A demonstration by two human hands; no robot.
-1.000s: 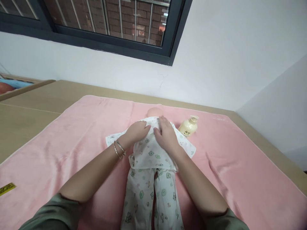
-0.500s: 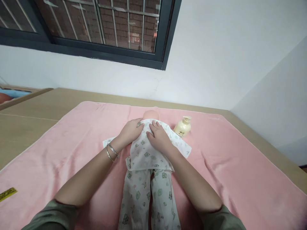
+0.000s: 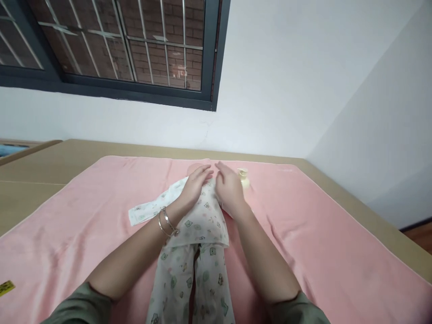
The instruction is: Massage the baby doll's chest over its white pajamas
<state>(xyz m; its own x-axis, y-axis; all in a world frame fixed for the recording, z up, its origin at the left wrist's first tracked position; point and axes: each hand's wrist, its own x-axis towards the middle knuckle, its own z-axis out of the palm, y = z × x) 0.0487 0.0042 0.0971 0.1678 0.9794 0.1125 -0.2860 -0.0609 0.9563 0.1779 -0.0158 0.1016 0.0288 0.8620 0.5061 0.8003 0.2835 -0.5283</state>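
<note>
A doll in white pyjamas printed with small green shapes [image 3: 199, 225] lies on its back on a pink towel [image 3: 84, 211]. Its head [image 3: 193, 169] is mostly hidden behind my hands. My left hand [image 3: 195, 182], with two bangles at the wrist, lies flat on the upper chest of the shirt, fingers stretched toward the collar. My right hand [image 3: 229, 186] rests on the other side of the chest, fingers together and extended. Neither hand grips the cloth. One white sleeve [image 3: 151, 207] lies spread out to the left.
A cream pump bottle [image 3: 243, 177] stands just behind my right hand. The towel covers a beige tabletop [image 3: 33, 171] that meets a white wall under a dark-framed window. A yellow tag [image 3: 6, 287] lies at the towel's left edge.
Both hands slid up the shirt toward the doll's neck. The view tilted up and to the right, so the bottle is now partly hidden behind my right hand.
</note>
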